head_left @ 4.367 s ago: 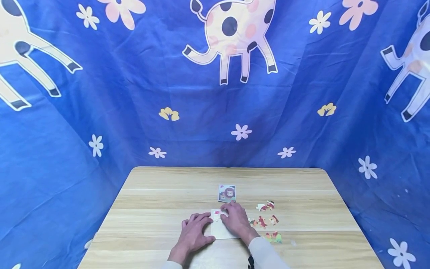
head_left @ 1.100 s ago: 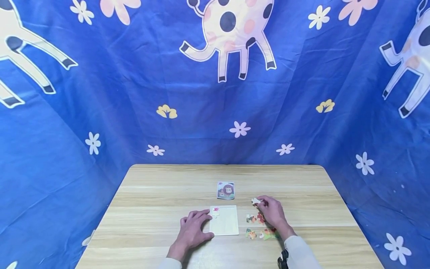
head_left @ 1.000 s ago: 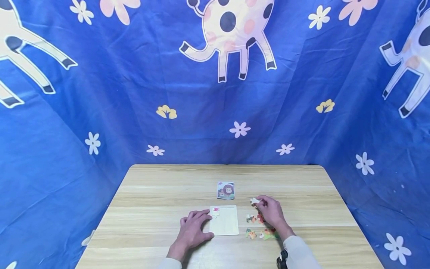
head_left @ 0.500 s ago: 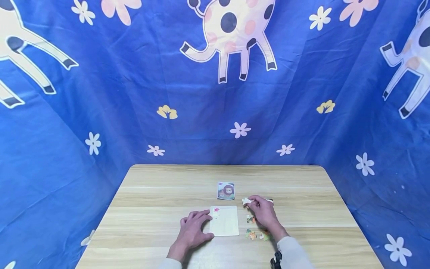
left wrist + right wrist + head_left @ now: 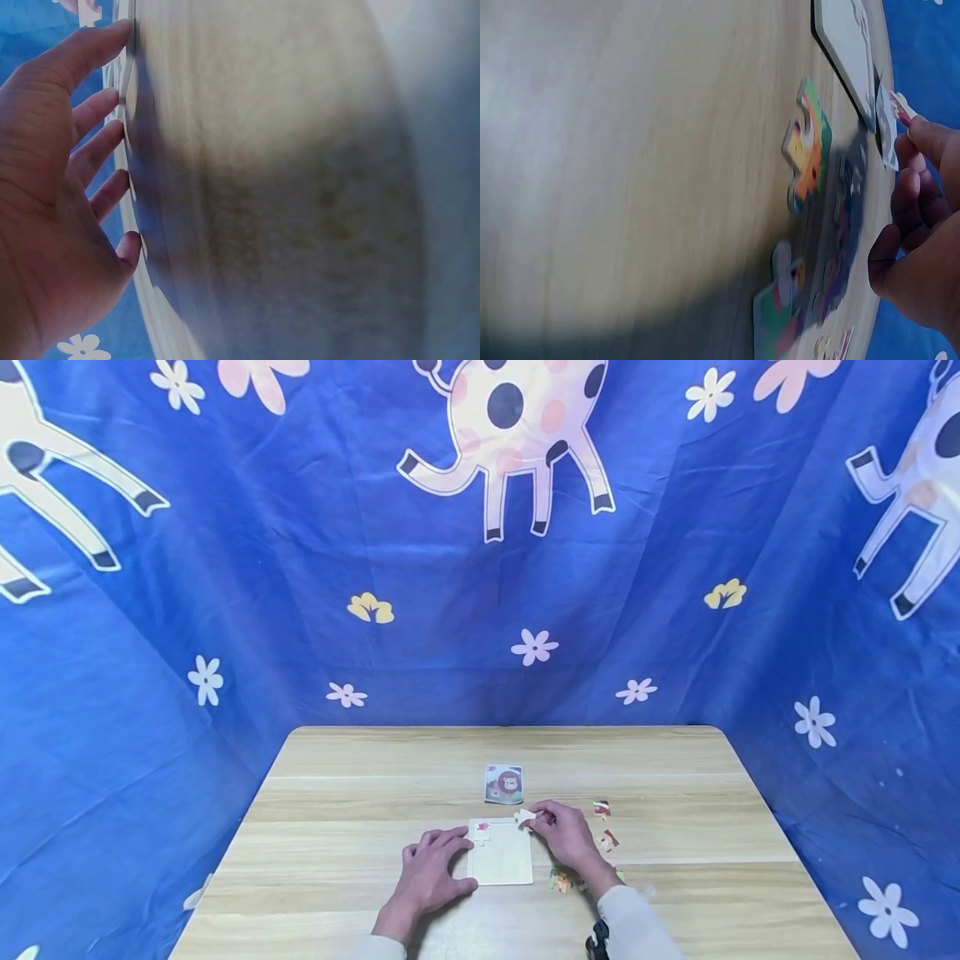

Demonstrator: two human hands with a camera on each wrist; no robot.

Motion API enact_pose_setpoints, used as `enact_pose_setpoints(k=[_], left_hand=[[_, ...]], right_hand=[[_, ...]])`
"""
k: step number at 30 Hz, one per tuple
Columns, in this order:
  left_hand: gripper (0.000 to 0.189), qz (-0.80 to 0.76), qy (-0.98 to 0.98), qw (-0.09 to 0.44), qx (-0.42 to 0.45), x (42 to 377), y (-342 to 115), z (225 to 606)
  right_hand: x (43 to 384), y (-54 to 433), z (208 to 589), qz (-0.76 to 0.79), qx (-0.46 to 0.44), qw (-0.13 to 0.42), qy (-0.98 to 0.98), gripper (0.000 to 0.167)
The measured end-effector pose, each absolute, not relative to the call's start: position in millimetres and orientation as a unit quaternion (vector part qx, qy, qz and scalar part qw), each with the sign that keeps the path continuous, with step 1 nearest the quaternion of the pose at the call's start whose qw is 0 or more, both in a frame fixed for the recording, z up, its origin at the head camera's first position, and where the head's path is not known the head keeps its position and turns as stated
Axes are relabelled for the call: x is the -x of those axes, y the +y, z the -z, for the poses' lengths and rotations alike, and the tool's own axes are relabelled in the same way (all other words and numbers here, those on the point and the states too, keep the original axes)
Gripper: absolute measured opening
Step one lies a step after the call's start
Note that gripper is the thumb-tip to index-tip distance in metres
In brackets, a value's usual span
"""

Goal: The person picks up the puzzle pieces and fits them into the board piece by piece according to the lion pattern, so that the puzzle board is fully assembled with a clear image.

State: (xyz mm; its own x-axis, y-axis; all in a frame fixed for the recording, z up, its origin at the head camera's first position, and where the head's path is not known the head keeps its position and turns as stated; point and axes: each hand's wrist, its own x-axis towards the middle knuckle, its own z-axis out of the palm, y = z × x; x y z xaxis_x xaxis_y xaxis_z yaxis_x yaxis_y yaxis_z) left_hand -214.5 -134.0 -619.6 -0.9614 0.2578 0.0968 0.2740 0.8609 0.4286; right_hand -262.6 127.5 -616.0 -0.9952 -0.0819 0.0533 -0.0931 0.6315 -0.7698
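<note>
A square white puzzle tray [image 5: 501, 865] lies on the table, with one jigsaw piece [image 5: 482, 832] bearing a pink flower in its upper left corner. Along the tray's left side rests my left hand [image 5: 431, 878], fingertips and thumb at the edge. Its fingers look relaxed and spread in the left wrist view. My right hand [image 5: 564, 832] pinches a mostly white jigsaw piece [image 5: 524, 817] between thumb and fingertips, over the tray's upper right corner. In the right wrist view, the held piece [image 5: 901, 109] shows some red, and part of it is hidden by the fingers.
Beyond the tray lies a lion picture card [image 5: 504, 784]. Loose jigsaw pieces lie right of the tray, among them a dark red one [image 5: 602, 808] and an orange-green one [image 5: 559, 881]; my right arm hides some. A blue patterned curtain [image 5: 450, 693] surrounds the table [image 5: 360, 777].
My right hand, earlier at the tray, went right to the loose pieces and has come back left to the tray's upper right corner with the white jigsaw piece. My left hand has stayed put.
</note>
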Motion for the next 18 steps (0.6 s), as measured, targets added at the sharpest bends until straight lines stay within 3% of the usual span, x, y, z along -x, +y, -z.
enact_pose_setpoints(k=[18], left_hand=[[0.057,0.219,-0.966,0.016,0.139,217.8,-134.0,619.6]], right_hand=[[265.3,100.6,614.8,-0.411,-0.066,-0.032,-0.909,0.017]])
